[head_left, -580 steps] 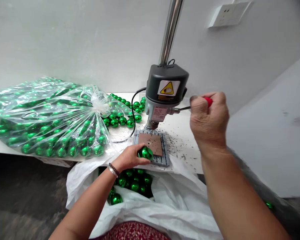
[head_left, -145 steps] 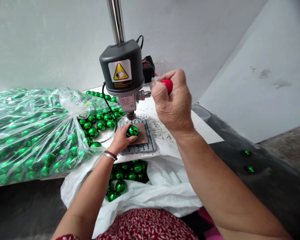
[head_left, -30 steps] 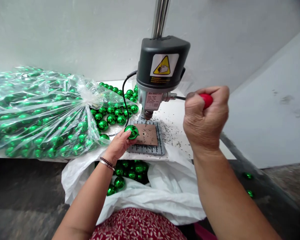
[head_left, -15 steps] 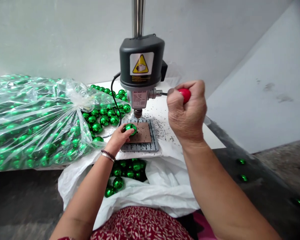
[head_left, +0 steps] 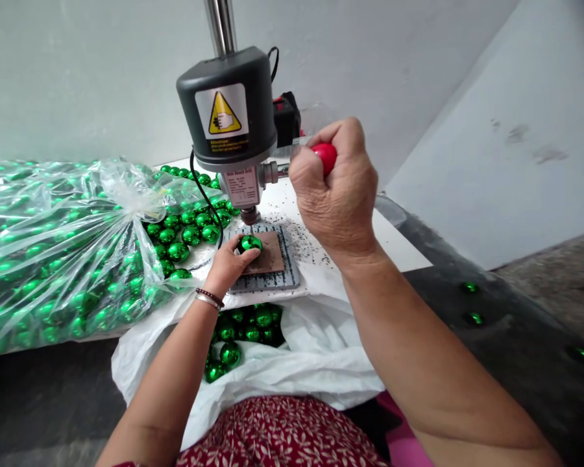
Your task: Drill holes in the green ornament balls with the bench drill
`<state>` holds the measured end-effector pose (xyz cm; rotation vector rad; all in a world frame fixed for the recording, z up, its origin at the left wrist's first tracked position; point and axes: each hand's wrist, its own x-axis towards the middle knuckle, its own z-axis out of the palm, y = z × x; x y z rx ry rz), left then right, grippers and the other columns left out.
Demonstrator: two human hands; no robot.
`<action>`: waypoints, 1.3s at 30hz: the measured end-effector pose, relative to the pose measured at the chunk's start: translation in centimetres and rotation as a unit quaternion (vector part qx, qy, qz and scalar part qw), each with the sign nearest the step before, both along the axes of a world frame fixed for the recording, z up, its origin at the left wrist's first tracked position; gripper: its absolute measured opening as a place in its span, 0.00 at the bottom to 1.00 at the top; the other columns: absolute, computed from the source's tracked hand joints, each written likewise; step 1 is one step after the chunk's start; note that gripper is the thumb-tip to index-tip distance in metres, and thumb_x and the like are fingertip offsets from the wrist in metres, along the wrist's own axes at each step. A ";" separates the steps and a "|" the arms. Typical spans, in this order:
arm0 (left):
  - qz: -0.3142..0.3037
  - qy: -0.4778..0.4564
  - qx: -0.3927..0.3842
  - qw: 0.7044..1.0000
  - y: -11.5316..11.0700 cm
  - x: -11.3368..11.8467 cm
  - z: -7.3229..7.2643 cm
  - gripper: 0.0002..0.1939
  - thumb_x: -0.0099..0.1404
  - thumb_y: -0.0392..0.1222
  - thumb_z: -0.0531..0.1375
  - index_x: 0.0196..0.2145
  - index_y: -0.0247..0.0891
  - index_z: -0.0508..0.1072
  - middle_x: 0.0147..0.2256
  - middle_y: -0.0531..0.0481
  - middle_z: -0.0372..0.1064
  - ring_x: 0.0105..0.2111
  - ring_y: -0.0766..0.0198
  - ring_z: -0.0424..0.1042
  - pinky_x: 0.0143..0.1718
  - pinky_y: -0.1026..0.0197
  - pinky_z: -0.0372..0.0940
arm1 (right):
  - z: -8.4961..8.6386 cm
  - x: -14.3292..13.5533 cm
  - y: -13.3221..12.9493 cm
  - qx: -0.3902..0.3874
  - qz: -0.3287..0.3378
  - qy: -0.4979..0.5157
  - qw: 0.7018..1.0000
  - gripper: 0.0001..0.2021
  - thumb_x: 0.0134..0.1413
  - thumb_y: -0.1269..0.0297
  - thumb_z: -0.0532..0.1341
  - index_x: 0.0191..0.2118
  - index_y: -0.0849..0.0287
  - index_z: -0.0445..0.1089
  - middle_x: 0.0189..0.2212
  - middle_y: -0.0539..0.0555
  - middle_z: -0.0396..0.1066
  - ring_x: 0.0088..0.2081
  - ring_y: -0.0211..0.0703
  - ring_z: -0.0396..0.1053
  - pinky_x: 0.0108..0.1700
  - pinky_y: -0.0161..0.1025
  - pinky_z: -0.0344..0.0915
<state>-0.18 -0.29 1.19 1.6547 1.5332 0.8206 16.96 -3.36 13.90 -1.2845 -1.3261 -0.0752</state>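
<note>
My left hand (head_left: 230, 261) grips a shiny green ball (head_left: 250, 244) over a brown board (head_left: 272, 254) on the grey base plate (head_left: 292, 275) of a bench drill (head_left: 226, 110). The thin drill bit (head_left: 252, 229) points down at the top of this ball; whether it touches I cannot tell. My right hand (head_left: 338, 188) is closed around the lever's red knob (head_left: 325, 157), to the right of the drill head. Dark shavings lie around the plate.
A clear plastic bag (head_left: 63, 253) full of green balls covers the table's left side, with loose balls (head_left: 191, 234) beside it. Below the table edge, a white cloth (head_left: 321, 337) holds more balls (head_left: 230, 353). Several balls (head_left: 475, 318) lie on the floor at right.
The ball has moved from left of the drill bit to right under it. The view has shifted and tilted, so the drill appears further left. Both hands keep their holds.
</note>
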 end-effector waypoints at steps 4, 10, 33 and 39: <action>-0.015 0.087 0.024 0.996 0.2 0.5 0.4 0.31 0.53 0.46 0.69 0.54 0.39 0.74 0.47 0.45 0.76 0.48 0.53 0.72 0.53 0.55 0.64 | 0.2 0.2 -0.1 -0.008 0.004 -0.008 1.000 0.07 0.61 0.59 0.56 0.35 0.56 0.58 0.28 0.46 0.63 0.30 0.29 0.65 0.36 0.32 0.66; -0.023 0.069 0.012 0.997 0.6 0.8 -0.1 0.32 0.54 0.48 0.68 0.56 0.39 0.73 0.40 0.47 0.77 0.41 0.56 0.74 0.47 0.57 0.66 | 0.0 0.4 -0.3 0.003 0.020 -0.007 1.000 0.10 0.61 0.54 0.54 0.34 0.55 0.59 0.26 0.45 0.64 0.27 0.28 0.63 0.32 0.31 0.64; -0.013 0.034 -0.001 0.999 0.1 0.8 -0.8 0.34 0.54 0.49 0.69 0.58 0.40 0.72 0.50 0.43 0.76 0.48 0.50 0.74 0.52 0.54 0.65 | -1.1 0.0 -0.7 0.019 -0.014 0.012 1.000 0.07 0.56 0.59 0.56 0.32 0.55 0.59 0.25 0.45 0.63 0.25 0.31 0.59 0.30 0.34 0.60; -0.014 0.033 0.010 0.999 0.2 0.7 -1.3 0.32 0.54 0.49 0.69 0.56 0.43 0.73 0.47 0.46 0.77 0.47 0.51 0.74 0.51 0.55 0.66 | -2.4 -0.1 -0.8 0.048 -0.025 0.006 0.999 0.07 0.56 0.59 0.56 0.32 0.54 0.60 0.26 0.46 0.64 0.26 0.32 0.61 0.31 0.34 0.62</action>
